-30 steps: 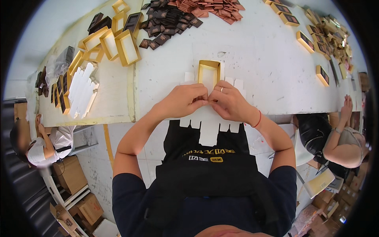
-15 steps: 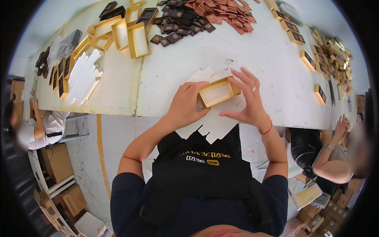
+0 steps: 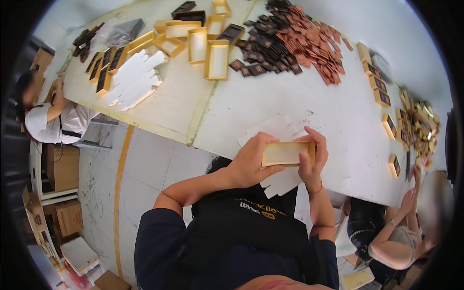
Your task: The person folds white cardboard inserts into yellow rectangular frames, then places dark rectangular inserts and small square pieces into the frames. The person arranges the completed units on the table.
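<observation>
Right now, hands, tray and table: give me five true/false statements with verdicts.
1. The left hand and the right hand hold one gold tray between them. True.
2. That gold tray is packed with black squares. False: it is bare inside; the black squares lie piled on the table.
3. White card under the hands sticks out past the table's near edge. True.
4. The reddish-brown squares are piled left of the black squares. False: the reddish-brown squares are on the right.
5. A thin red band is on the left wrist. False: it is on the right wrist.
</observation>
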